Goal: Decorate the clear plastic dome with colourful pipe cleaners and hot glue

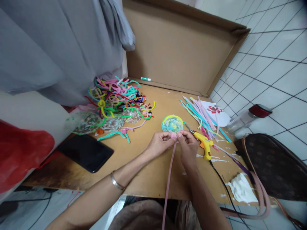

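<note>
Both of my hands meet over the middle of the cardboard work surface (148,179). My left hand (159,143) and my right hand (188,147) pinch the coiled top end of a pink pipe cleaner (169,179), whose long tail hangs down toward me past the cardboard's edge. A silver bangle (116,182) sits on my left wrist. Just beyond my fingers lies a round dome-shaped piece rimmed in yellow and teal (172,123). A yellow hot glue gun (203,144) lies right of my right hand, its black cord (222,182) running toward me.
A tangled heap of coloured pipe cleaners (117,99) lies at the left, a bundle of straight ones (202,116) at the right. A black phone (86,152), a brown bag (273,166), a red-lidded jar (249,119), white tissue (241,188), a grey cloth (59,48) and a cardboard back wall (177,48) surround them.
</note>
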`<state>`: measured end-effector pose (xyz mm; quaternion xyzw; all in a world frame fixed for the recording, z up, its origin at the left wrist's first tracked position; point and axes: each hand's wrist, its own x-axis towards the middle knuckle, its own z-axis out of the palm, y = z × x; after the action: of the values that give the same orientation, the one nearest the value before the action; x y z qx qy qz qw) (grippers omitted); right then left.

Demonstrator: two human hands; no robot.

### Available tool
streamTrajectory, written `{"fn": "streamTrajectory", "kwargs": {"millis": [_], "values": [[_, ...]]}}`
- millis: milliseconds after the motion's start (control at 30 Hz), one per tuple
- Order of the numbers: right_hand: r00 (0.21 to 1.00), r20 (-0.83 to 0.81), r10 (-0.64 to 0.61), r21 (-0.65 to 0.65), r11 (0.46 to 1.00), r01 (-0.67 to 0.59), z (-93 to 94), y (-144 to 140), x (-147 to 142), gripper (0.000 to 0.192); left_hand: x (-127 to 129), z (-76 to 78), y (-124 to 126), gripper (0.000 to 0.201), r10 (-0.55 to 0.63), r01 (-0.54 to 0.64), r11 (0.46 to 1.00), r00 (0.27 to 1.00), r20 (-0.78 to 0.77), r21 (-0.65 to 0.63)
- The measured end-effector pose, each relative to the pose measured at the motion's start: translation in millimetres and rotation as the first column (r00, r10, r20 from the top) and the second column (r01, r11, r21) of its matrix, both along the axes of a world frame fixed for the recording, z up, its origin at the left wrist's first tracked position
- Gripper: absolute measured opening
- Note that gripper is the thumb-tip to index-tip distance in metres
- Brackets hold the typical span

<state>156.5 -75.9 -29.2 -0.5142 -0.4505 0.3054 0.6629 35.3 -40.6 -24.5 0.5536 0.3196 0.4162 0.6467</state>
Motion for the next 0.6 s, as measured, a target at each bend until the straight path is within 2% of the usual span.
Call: {"fn": "streamTrajectory", "kwargs": {"millis": [233, 367, 600], "values": [[1.0, -0.017, -0.007, -0.007, 1.0, 0.007, -4.1, 3.0, 0.9, 0.019, 0.8, 1.2, -0.9, 0.044, 0.004, -0.004, 1.0, 0.998, 0.059, 0.006], [0.998, -0.061, 0.018, -0.006, 1.0, -0.019, -7.5, 4.0, 1.9, 0.016, -0.9, 1.8, -2.3, 0.038, 0.012, -0.014, 0.999, 0.999, 0.038, 0.045], [0.986, -0.15, 0.068, -0.019, 0.997, -0.071, -2.8, 2.7, 0.4, 0.018, -3.0, 2.3, -1.4, 0.042, 0.023, -0.025, 0.999, 0.998, 0.061, 0.03]]}}
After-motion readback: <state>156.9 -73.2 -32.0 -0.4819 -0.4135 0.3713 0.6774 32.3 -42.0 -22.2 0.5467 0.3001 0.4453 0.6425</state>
